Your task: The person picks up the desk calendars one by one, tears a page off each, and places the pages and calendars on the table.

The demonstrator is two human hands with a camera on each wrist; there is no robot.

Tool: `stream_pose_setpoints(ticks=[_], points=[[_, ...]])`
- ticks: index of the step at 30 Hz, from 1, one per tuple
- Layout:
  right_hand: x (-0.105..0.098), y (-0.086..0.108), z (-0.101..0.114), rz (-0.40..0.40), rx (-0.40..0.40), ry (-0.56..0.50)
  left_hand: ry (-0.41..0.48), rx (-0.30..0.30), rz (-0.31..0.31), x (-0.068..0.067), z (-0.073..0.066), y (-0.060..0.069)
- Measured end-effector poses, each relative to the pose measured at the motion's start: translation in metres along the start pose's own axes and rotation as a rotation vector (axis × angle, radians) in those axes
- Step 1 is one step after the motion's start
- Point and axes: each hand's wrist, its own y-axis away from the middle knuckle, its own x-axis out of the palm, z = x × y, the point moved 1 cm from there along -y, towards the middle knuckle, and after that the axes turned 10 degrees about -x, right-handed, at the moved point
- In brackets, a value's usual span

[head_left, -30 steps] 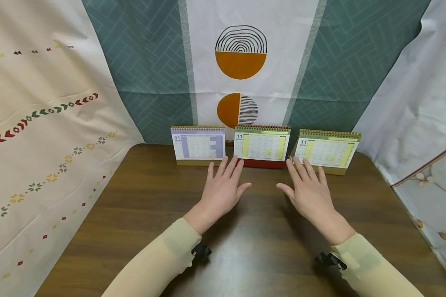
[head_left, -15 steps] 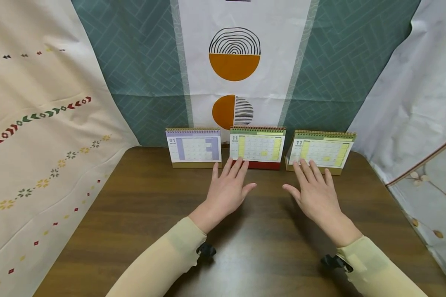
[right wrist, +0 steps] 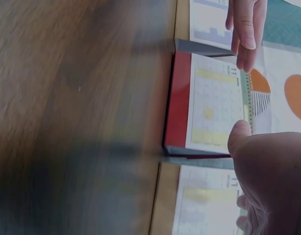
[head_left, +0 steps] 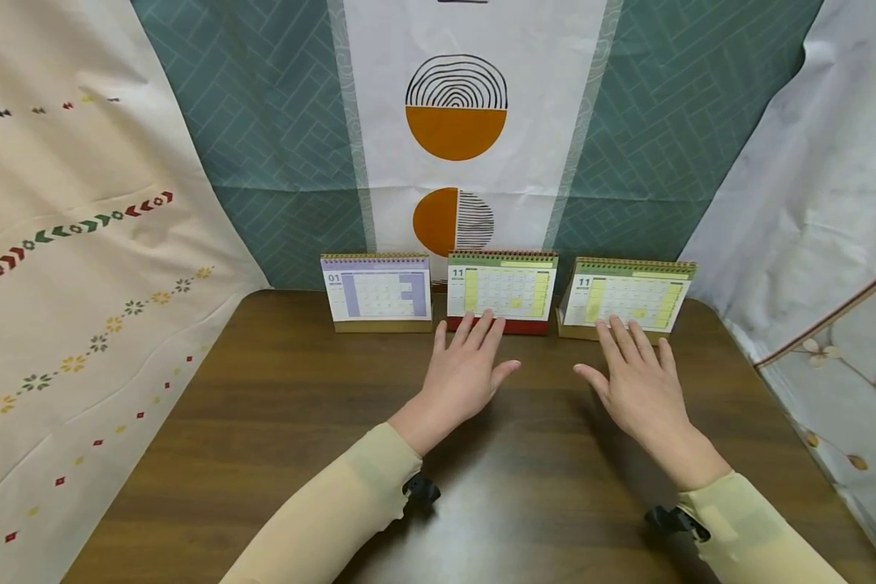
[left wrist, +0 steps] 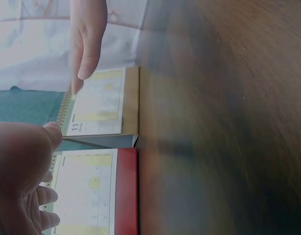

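Three spiral-bound desk calendars stand in a row at the back of the table. The left one is a purple calendar (head_left: 380, 294) on a tan base. In the middle is a green and yellow calendar on a red base (head_left: 520, 327), and on the right a similar green calendar (head_left: 628, 300) on a tan base. My left hand (head_left: 461, 380), fingers straight and spread, hovers before the middle calendar. Likewise spread, my right hand (head_left: 638, 393) is in front of the right calendar. Both hands hold nothing; the wrist views show them above the table, apart from each other.
Brown wooden table (head_left: 277, 422) under the hands. Behind the calendars hangs a teal and white cloth (head_left: 277, 146). A cream patterned cloth (head_left: 80, 243) flanks the left side, and a pale flowered cloth (head_left: 832, 243) the right.
Both hands have shifted to the right and slightly toward me, still spread. The view has turned a little, so the calendars appear farther left; their row looks the same.
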Motion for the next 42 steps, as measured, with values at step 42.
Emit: stream_pose_setpoints(ticks=[42], points=[[-0.009,0.014,-0.063,-0.022,0.119,0.015,0.058,0.027,0.041,0.019,-0.059,-0.034]])
